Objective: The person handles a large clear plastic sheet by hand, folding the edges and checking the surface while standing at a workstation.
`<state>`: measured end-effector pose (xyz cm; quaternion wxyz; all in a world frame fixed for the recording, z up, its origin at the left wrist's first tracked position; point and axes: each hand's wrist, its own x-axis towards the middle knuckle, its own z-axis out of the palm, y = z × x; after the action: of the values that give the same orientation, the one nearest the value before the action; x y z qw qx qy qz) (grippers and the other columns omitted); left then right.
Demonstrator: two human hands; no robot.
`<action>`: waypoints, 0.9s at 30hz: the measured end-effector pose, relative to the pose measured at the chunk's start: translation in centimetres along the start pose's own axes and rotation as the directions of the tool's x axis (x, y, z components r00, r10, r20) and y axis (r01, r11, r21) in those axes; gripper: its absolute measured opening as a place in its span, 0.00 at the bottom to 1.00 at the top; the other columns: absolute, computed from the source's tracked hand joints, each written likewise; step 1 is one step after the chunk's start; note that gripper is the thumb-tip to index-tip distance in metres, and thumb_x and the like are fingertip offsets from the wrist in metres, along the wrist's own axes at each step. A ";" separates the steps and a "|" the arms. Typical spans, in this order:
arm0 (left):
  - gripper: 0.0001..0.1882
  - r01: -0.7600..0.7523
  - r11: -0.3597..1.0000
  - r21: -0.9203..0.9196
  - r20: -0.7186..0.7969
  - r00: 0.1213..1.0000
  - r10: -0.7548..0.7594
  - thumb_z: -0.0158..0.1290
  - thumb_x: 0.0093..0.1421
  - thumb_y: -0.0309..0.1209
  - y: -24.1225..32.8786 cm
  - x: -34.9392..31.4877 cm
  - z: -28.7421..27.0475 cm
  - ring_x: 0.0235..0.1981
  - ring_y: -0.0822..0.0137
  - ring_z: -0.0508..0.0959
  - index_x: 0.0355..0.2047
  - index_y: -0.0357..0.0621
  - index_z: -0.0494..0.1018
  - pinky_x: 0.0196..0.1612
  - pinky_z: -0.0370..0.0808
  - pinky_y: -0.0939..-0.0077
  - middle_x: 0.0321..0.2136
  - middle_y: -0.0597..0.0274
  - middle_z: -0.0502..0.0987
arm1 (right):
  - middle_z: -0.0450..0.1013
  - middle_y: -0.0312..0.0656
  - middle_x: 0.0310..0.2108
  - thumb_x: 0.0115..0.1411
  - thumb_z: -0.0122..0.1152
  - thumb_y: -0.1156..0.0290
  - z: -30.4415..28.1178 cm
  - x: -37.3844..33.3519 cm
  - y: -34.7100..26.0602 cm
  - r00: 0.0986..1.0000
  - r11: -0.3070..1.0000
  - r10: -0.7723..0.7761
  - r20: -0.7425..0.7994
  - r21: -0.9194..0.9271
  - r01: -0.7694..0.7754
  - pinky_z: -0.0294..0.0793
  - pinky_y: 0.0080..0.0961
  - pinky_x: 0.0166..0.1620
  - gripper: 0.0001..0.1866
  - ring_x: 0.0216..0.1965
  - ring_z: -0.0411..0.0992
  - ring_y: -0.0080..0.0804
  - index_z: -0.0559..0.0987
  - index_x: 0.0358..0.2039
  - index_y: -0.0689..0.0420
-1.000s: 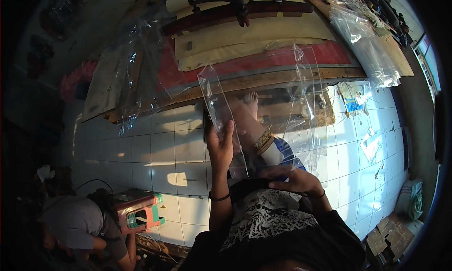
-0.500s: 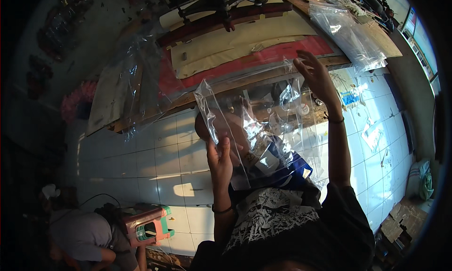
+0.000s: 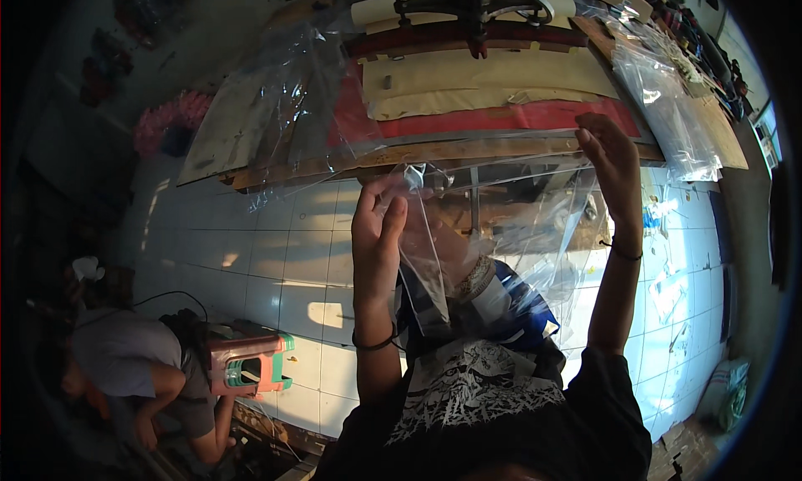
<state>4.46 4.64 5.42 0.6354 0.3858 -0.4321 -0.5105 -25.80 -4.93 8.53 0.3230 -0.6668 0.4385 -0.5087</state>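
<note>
1. Far left, low: a second person (image 3: 125,372) crouches on the white tiled floor (image 3: 276,264), beside a small pink and green plastic stool (image 3: 246,366).
2. Left hand (image 3: 378,230): raised, fingers curled, pinching the left edge of a clear plastic sheet (image 3: 501,230). Black band on that wrist.
3. Clear plastic sheet: held up in the air between both hands, in front of the desk (image 3: 434,151) edge, crinkled at the left grip; lower part hangs toward the person's lap.
4. Right hand (image 3: 610,159): raised higher, fingers closed on the sheet's upper right edge.
5. Desk top: red and beige sheets (image 3: 493,84) laid flat; a heap of clear plastic bags (image 3: 668,105) on the right end.
</note>
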 end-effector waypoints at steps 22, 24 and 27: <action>0.07 -0.292 0.855 0.428 -0.018 0.943 0.331 0.55 0.62 0.27 -4.2 9.9 5.3 0.24 0.79 0.68 0.33 0.37 0.70 0.27 0.63 0.84 0.24 0.67 0.70 | 0.78 0.42 0.32 0.56 0.66 0.68 -0.7 12.7 2.0 0.751 0.737 -0.361 0.552 -0.324 0.593 0.77 0.29 0.37 0.12 0.32 0.77 0.34 0.78 0.37 0.61; 0.06 -0.341 0.817 0.464 0.013 0.925 0.379 0.56 0.61 0.25 -4.3 9.6 5.8 0.25 0.77 0.72 0.33 0.35 0.70 0.30 0.68 0.83 0.27 0.63 0.73 | 0.78 0.43 0.32 0.54 0.67 0.65 1.7 11.7 0.7 0.698 0.803 -0.330 0.636 -0.200 0.562 0.76 0.31 0.38 0.15 0.33 0.77 0.38 0.78 0.40 0.59; 0.06 -0.378 0.782 0.497 0.052 0.912 0.407 0.57 0.59 0.24 -3.3 9.7 7.2 0.29 0.74 0.76 0.33 0.35 0.71 0.35 0.73 0.80 0.29 0.61 0.75 | 0.78 0.40 0.29 0.55 0.67 0.61 3.7 10.7 0.0 0.709 0.863 -0.302 0.638 -0.134 0.488 0.76 0.32 0.35 0.17 0.32 0.78 0.38 0.77 0.40 0.58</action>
<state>-2.33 -5.89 6.18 0.6191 0.4521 -0.6006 -0.2272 -21.17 -14.76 11.74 0.2238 -0.9110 0.2294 -0.2596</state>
